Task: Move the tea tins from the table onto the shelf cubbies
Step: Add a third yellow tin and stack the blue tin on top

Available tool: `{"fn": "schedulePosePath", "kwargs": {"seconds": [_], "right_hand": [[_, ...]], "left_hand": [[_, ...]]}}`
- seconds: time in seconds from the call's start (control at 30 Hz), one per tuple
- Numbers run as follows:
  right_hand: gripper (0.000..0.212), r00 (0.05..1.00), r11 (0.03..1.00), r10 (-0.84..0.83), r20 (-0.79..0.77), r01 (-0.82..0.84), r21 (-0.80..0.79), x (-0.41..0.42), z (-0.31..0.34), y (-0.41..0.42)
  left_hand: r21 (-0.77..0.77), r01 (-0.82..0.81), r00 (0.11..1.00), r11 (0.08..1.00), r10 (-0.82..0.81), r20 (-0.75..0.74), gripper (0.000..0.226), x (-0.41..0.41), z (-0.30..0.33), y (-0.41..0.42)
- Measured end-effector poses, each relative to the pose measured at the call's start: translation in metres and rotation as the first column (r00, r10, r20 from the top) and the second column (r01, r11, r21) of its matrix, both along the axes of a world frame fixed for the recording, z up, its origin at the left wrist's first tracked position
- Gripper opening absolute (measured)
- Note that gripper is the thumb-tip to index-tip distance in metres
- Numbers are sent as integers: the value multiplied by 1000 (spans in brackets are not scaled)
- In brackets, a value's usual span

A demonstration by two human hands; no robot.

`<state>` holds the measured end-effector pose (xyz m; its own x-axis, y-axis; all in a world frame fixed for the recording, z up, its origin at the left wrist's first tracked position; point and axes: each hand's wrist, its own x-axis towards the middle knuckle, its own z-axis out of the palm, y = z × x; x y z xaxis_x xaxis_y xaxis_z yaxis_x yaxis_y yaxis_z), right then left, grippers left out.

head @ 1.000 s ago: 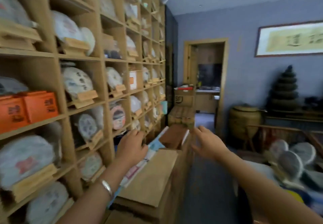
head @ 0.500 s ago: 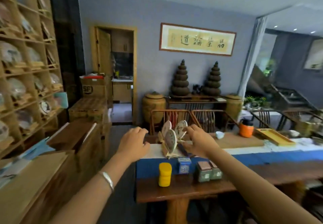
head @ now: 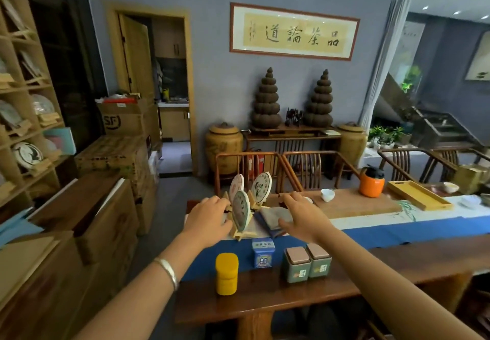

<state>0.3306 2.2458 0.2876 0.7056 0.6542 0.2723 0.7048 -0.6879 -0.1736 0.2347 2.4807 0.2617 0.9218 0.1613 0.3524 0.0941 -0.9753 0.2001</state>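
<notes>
- Reaching both hands out over the bench, my left hand (head: pixel 209 219) and right hand (head: pixel 305 220) are spread open and hold nothing, hovering above the tins as I pick one
- Four tins stand near the bench's front edge, towards its left end: a yellow tin (head: pixel 226 273), a blue tin (head: pixel 263 253), two grey-green tins (head: pixel 306 264) touching side by side
- Shelf cubbies (head: pixel 26 127) wait well apart at far left, so I judge each tin needs carrying over

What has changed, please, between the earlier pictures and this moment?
The view swung from the shelf cubbies to the table. Both empty hands, left hand and right hand, now reach over the tea tins. Neither has gripped anything; the tins have not moved.
</notes>
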Motion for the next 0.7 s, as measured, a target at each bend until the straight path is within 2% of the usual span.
{"fn": "schedulePosePath", "kwargs": {"seconds": [0.13,0.23,0.43,0.57,0.7], "right_hand": [[46,999,1000,21,-41,-21,19,50,-21,26],[42,996,999,32,-79,-34,-26,85,-36,46],[59,981,992,49,-187,-70,-105,134,-80,71],[59,962,982,61,-264,-104,-155,158,-121,78],[63,939,973,53,-339,-125,-193,179,-160,80]], "left_hand": [[-22,23,1000,999,-23,-17,47,49,-19,25],[-65,32,996,997,-37,-76,51,80,-37,46],[-258,34,976,966,-87,-197,69,113,-80,74],[-274,-19,950,961,-69,-304,77,124,-120,80],[-377,-68,915,924,-93,-392,85,129,-159,76]]}}
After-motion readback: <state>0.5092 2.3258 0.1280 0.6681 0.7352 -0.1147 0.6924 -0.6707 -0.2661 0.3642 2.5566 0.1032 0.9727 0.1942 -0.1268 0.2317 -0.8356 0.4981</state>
